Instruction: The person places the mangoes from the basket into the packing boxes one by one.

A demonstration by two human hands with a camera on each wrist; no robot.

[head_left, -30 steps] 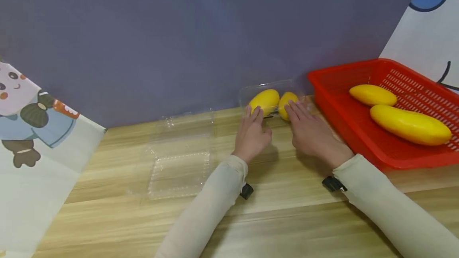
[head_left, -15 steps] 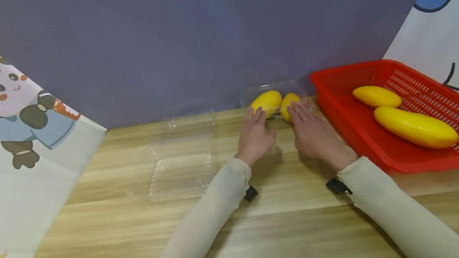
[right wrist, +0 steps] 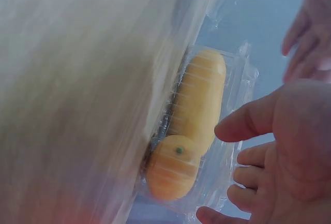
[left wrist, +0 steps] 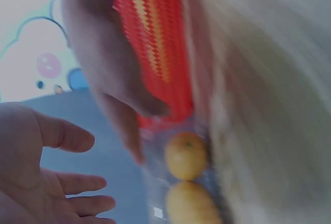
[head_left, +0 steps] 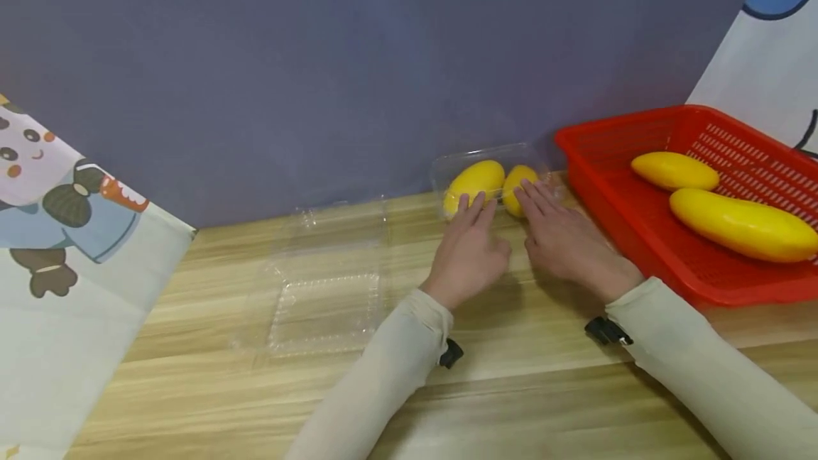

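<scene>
Near the back wall a clear plastic clamshell box (head_left: 481, 156) holds two yellow fruits. The left fruit (head_left: 481, 179) is long and mango-shaped; the right one (head_left: 516, 199) looks rounder, with a green stem spot in the right wrist view. My left hand (head_left: 469, 254) has its straight fingertips at the box's front edge, by the long fruit. Over the front of the box by the rounder fruit, my right hand (head_left: 569, 243) lies with fingers extended. In the right wrist view the thumb (right wrist: 248, 118) stands apart from the fingers, and the palm holds nothing.
Right of the box stands a red plastic basket (head_left: 639, 236) with a smaller yellow fruit (head_left: 676, 171) and a larger one (head_left: 744, 226) inside. Another clear plastic box (head_left: 326, 311) lies open on the wooden table (head_left: 192, 389) to the left. A grey-blue wall (head_left: 307, 77) rises behind.
My left hand has slid a little to the right along the box front, its thumb side nearer my right hand. The right hand and the fruits stay about where they were.
</scene>
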